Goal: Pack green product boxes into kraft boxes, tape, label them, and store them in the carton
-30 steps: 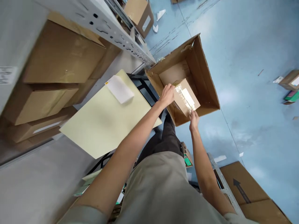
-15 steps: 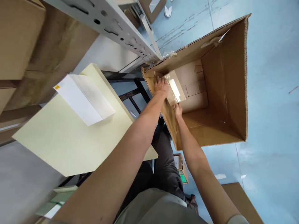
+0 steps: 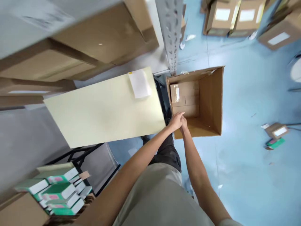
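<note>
An open brown carton (image 3: pixel 211 97) stands on the blue floor. A small taped cardboard box (image 3: pixel 175 93) lies inside it against the far left corner, on other flat boxes. My left hand (image 3: pixel 176 121) and my right hand (image 3: pixel 184 124) are side by side at the carton's near left wall. The left hand's fingers are held together and slightly curled over the rim; whether they hold anything is hidden. Most of the right hand's fingers are covered by the left hand. Neither hand touches the small box.
A pale yellow table top (image 3: pixel 105 110) with a white paper (image 3: pixel 139 83) is to the left. Behind it stands a grey shelf post (image 3: pixel 171 34) and racked cartons (image 3: pixel 98 40). Green and white boxes (image 3: pixel 58 191) are stacked at lower left. More cartons (image 3: pixel 235 15) stand on the floor.
The small taped box has been let go inside the carton. Both hands have drawn back to its near left wall. My view has risen and pulled away from the carton.
</note>
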{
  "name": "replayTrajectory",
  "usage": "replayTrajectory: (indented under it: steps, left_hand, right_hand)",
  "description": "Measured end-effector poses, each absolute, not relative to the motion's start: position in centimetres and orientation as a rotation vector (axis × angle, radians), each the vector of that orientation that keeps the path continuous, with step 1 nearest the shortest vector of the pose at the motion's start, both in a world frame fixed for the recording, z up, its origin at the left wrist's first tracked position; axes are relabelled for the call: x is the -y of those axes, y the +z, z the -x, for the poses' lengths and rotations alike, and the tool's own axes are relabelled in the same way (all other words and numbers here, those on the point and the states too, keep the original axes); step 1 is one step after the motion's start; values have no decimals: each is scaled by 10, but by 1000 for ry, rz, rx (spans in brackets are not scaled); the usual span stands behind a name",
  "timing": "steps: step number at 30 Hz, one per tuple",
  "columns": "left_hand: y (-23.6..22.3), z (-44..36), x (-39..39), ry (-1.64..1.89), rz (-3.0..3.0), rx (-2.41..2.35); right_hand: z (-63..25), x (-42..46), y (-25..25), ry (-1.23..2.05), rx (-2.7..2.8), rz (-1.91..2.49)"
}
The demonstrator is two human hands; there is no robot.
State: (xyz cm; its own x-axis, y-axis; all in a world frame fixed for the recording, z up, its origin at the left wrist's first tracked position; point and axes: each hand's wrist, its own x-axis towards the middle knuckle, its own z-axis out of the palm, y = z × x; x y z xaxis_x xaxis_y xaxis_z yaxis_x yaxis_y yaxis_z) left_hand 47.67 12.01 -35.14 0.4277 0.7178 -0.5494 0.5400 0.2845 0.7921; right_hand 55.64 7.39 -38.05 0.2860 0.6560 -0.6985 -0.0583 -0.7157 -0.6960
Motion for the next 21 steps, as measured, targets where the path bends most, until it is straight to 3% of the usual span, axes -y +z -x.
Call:
replayTrajectory:
  steps: [5,9,14,21]
  left_hand:
    - [-245,-383,-95,533,-1124,-1335]
    - [-189,-282,-66,820,-864,-1485]
    - [-142,-157,-20,1250,-588,-1601]
    - [-107,22,79,1800,-334,-1608]
  right_hand:
    - [-533,-64,-279,1490,388,1730]
    - [-480,-74,-202,1591,610,1606]
    - [-377,-82,-129,1697,977,1456]
    - [-171,-52,-77,1868,1398,1176]
